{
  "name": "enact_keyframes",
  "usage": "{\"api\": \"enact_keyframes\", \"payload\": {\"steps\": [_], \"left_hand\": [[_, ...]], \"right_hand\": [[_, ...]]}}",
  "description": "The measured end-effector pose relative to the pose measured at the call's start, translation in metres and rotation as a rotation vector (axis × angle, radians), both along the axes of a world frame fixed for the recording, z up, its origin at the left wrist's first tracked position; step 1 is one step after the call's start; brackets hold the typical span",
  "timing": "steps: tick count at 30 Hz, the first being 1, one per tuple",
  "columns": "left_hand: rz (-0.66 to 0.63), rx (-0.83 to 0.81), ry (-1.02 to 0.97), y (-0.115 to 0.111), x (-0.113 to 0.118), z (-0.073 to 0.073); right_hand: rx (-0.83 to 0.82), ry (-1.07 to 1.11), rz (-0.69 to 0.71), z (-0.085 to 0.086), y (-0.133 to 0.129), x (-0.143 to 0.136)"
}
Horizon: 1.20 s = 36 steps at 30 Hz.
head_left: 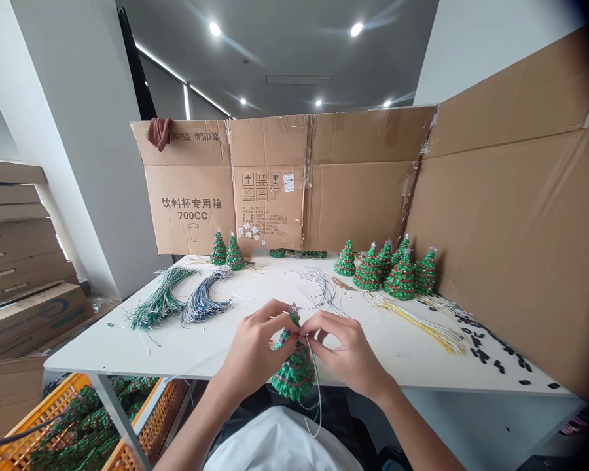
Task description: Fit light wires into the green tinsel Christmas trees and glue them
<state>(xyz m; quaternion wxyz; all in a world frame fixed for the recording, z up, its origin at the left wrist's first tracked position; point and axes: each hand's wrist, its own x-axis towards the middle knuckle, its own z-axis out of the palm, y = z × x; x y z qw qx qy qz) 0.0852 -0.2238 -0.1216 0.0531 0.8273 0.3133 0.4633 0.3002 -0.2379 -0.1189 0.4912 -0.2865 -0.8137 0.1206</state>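
Observation:
A small green tinsel Christmas tree (293,378) with a silver star on top stands upright between my hands, at the table's near edge. My left hand (255,343) is closed around its upper left side, with thumb and forefinger at the front near the top. Opposite it, my right hand (342,341) pinches a thin pale cord (319,399) against the upper part of the tree. The cord's loose end hangs in a loop down the tree's right side. The fingertips meet closely, so the exact point where the cord touches the tree is hidden.
Green cords (160,301) and blue-white cords (206,297) lie left on the white table (255,288). Finished-looking trees (400,275) stand back right, beside yellow-white cords (427,320) and black bits (481,355). Cardboard walls (368,203) enclose the back. An orange crate (112,458) holds green tinsel.

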Motion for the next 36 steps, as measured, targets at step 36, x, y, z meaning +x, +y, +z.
{"api": "enact_keyframes", "payload": {"steps": [36], "left_hand": [[-0.024, 0.003, 0.019, 0.0010, -0.0038, -0.0001]], "right_hand": [[-0.029, 0.019, 0.023, 0.0007, 0.0010, 0.0007]]}}
